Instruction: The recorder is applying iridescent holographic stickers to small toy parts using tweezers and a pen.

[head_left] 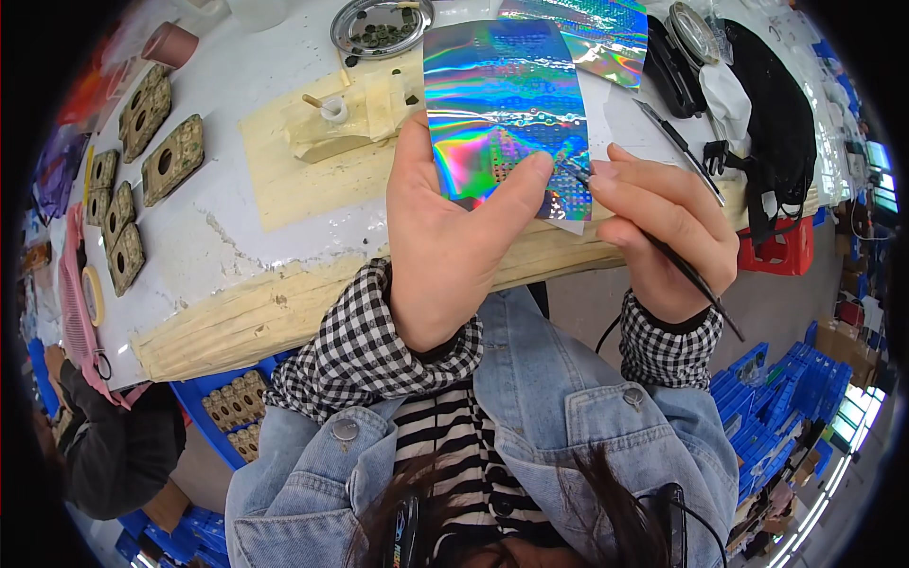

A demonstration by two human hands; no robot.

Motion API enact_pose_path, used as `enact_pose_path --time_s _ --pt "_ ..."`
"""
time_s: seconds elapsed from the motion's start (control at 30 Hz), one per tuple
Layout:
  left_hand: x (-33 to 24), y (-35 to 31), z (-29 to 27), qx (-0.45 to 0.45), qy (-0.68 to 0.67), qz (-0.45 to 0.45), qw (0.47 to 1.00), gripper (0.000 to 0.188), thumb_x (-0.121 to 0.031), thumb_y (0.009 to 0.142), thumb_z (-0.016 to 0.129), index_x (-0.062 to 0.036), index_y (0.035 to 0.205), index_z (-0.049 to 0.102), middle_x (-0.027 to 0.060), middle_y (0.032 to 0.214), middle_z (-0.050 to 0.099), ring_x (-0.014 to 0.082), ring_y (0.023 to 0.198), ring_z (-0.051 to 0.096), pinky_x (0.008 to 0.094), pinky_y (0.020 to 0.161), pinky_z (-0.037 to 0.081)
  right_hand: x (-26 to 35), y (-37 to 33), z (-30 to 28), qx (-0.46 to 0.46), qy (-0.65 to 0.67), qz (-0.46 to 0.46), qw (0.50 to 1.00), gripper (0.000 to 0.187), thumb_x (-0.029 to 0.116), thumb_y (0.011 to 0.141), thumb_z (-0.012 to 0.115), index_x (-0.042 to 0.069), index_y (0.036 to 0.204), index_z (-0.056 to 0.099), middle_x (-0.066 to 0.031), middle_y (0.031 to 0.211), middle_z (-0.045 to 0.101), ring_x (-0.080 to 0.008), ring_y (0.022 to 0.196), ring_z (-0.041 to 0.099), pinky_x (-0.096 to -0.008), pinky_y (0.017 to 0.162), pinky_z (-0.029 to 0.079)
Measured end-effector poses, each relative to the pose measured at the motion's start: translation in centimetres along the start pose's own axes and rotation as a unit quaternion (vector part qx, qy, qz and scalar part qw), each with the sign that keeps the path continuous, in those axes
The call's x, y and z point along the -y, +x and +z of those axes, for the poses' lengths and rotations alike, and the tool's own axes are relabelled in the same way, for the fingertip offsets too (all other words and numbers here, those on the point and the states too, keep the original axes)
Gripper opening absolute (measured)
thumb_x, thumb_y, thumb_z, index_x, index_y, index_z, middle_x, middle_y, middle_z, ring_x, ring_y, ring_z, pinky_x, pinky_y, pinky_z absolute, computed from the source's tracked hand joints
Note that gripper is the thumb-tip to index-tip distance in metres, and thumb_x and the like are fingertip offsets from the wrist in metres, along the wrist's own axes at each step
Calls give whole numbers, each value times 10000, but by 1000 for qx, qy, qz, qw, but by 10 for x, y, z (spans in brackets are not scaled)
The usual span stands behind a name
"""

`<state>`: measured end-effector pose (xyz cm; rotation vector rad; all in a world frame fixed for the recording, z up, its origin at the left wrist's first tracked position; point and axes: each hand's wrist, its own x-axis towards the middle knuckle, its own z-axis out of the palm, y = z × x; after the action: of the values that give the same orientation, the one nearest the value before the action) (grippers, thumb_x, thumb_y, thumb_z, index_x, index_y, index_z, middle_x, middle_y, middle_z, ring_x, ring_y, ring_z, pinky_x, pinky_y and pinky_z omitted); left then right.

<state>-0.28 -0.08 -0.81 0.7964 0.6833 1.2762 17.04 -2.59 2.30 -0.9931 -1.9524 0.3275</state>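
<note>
My left hand (454, 227) grips a shiny holographic sticker sheet (502, 80) by its lower left part, thumb on top and fingers behind. Small punched shapes in rows cover the sheet. In my right hand (663, 218) are slim black tweezers (684, 268), pinched between thumb and fingers. Their tip meets the sheet's lower right area, close to my left thumb; whether a sticker is caught there is too small to tell. Behind the held sheet lies a second holographic sheet (606, 43).
Camouflage-patterned cases (173, 161) with round holes lie at the left. A taped block (346, 123) and a round metal dish (383, 52) of small dark pieces stand farther back. A pen-like knife (677, 142) and black bag (772, 104) sit at right. Tape wraps the table edge (246, 308).
</note>
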Motion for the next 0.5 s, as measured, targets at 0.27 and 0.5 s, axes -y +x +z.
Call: enact_pose_path --time_s 0.27,0.5 --pt "-2 0 1 -7 10 -7 1000 413 -15 850 680 23 1172 425 109 1067 623 132 927 629 267 775 544 5 1 2 19 -73 -39 996 313 96 701 778 51 1004 715 -84 929 669 -218 889 663 -413 904 552" --pt "-3 0 1 -2 12 2 1000 413 -5 849 674 23 1177 424 110 1075 621 136 939 629 271 799 541 2 0 0 17 -35 -36 999 311 80 715 766 30 1016 708 -97 934 671 -223 887 663 -416 919 543"
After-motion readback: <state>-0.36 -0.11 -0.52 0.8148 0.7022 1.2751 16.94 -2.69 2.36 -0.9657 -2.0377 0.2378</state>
